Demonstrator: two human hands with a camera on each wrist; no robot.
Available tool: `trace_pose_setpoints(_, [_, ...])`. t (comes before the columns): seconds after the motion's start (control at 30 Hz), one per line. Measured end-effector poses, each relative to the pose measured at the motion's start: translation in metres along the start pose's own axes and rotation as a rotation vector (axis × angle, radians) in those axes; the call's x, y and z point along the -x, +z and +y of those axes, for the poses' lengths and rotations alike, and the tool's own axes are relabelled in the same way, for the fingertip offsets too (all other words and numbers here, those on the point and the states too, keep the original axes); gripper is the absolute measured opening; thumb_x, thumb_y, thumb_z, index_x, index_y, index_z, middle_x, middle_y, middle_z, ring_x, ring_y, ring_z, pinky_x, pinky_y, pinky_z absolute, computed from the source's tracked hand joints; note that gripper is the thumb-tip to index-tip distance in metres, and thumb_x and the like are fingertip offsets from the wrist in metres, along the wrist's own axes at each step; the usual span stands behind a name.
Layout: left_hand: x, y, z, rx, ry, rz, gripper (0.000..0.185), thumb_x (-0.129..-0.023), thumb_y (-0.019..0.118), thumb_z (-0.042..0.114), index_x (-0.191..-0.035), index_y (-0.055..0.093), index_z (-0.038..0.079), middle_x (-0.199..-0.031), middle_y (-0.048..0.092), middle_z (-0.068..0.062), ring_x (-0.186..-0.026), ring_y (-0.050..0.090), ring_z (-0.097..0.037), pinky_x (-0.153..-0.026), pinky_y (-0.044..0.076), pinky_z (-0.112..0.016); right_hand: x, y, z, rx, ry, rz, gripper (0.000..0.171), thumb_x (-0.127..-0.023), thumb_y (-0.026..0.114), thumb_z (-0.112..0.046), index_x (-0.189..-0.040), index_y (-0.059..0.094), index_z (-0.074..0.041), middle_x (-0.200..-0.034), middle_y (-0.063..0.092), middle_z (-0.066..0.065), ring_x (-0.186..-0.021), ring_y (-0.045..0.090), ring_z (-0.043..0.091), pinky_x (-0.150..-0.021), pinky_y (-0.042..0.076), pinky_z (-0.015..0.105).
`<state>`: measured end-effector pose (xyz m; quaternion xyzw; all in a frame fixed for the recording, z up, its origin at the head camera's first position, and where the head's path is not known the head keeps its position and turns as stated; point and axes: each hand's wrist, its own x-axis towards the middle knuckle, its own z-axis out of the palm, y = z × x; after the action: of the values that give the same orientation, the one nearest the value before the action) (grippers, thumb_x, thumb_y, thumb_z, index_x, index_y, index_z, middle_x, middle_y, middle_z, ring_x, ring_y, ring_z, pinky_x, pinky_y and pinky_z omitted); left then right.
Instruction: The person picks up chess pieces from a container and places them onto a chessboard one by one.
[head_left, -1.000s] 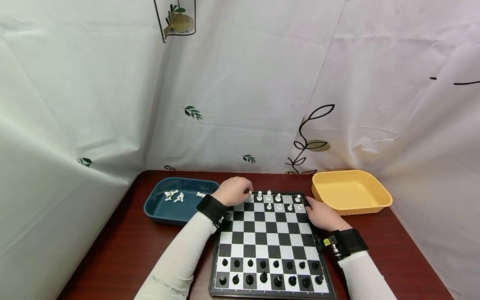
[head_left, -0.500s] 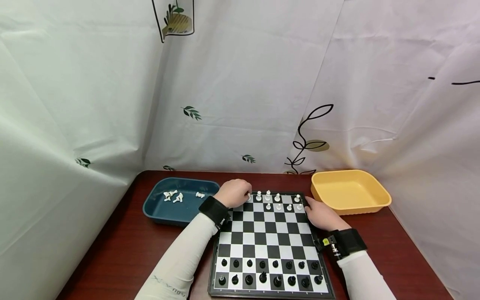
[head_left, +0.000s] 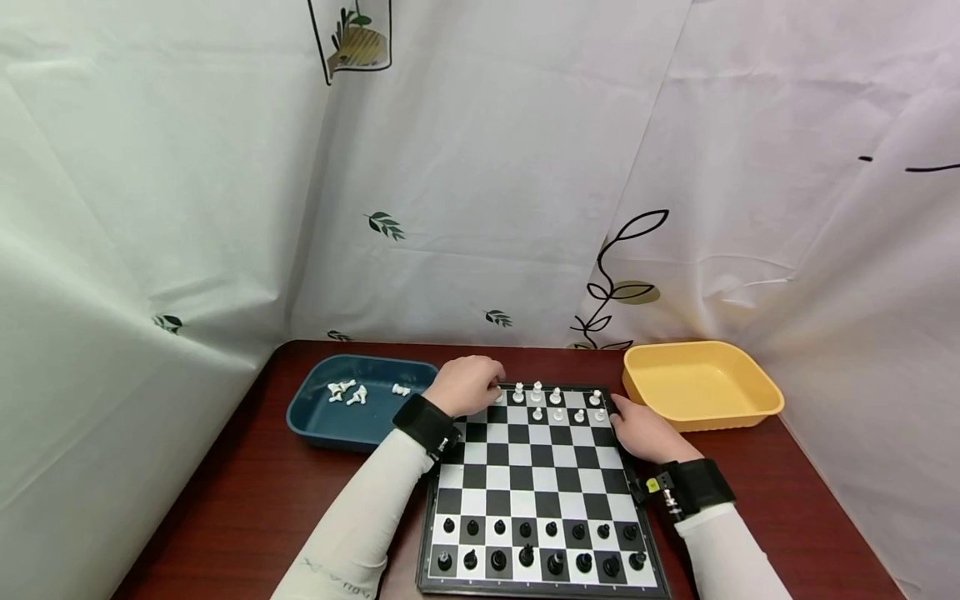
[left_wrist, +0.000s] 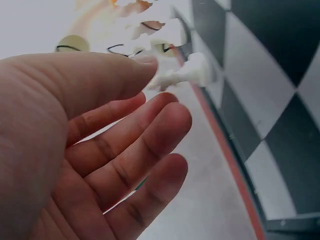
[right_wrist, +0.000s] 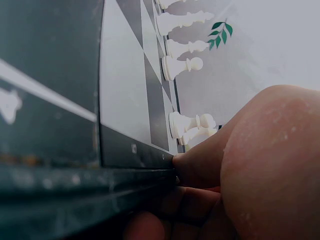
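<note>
At the far left of the magnetic chessboard [head_left: 521, 454], my left hand [head_left: 465, 386] pinches a white chess piece [left_wrist: 197, 70] by its top between thumb and forefinger. Its base meets the board in the left wrist view, while the other fingers hang loosely bent. My right hand [head_left: 651, 431] holds the board's far right edge, thumb [right_wrist: 192, 162] on the rim and fingers curled below. White pieces [head_left: 537, 393] stand along the two far rows, with gaps on the left. Black pieces [head_left: 527, 556] fill the two near rows.
A dark blue tray [head_left: 330, 429] left of the board holds several white pieces [head_left: 357, 395] lying on their sides. To the right stands a yellow tray [head_left: 701, 383]. All rest on a dark red table [head_left: 225, 492] with a white curtain [head_left: 480, 167] behind.
</note>
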<state>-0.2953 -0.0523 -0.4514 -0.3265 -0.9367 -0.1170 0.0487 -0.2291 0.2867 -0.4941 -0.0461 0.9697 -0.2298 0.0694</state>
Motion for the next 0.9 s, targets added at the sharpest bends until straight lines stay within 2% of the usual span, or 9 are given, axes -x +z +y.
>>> trace_pose_setpoints(0.27, [0.019,-0.019,-0.016,0.006,-0.005,0.118,0.02,-0.107,0.076,0.02,-0.124,0.083,0.014,-0.114,0.079,-0.003,-0.099,0.075,-0.018,-0.085,0.062,-0.04,0.001,-0.002,-0.002,0.004,-0.004,-0.001,0.054,-0.115,0.047,-0.013,-0.16,0.043,0.017,-0.155,0.055,0.037,-0.14,0.059,0.05,-0.116,0.046,0.067])
trace_pose_setpoints(0.47, [0.033,-0.031,-0.03,-0.007,-0.029,0.178,0.018,-0.106,0.077,0.021,-0.121,0.084,0.014,-0.109,0.078,-0.002,-0.094,0.074,-0.018,-0.081,0.061,-0.039,0.002,-0.003,-0.002,0.003,-0.001,-0.002,0.054,-0.115,0.047,-0.013,-0.16,0.042,0.017,-0.156,0.054,0.038,-0.141,0.058,0.051,-0.116,0.045,0.068])
trace_pose_setpoints(0.63, [0.043,-0.043,-0.041,-0.001,-0.06,0.211,0.018,-0.105,0.078,0.023,-0.119,0.084,0.013,-0.107,0.079,-0.001,-0.093,0.074,-0.019,-0.079,0.062,-0.04,0.002,-0.003,-0.002,0.005,-0.005,0.001,0.054,-0.115,0.046,-0.013,-0.16,0.043,0.017,-0.155,0.055,0.037,-0.141,0.059,0.05,-0.116,0.045,0.068])
trace_pose_setpoints(0.9, [0.061,-0.057,-0.066,0.072,-0.136,0.244,0.014,-0.105,0.079,0.023,-0.114,0.086,0.015,-0.106,0.08,-0.001,-0.09,0.074,-0.019,-0.076,0.061,-0.041,0.003,-0.003,-0.005,-0.003,-0.005,-0.003,0.054,-0.115,0.047,-0.013,-0.16,0.043,0.016,-0.154,0.056,0.037,-0.139,0.06,0.05,-0.116,0.045,0.068])
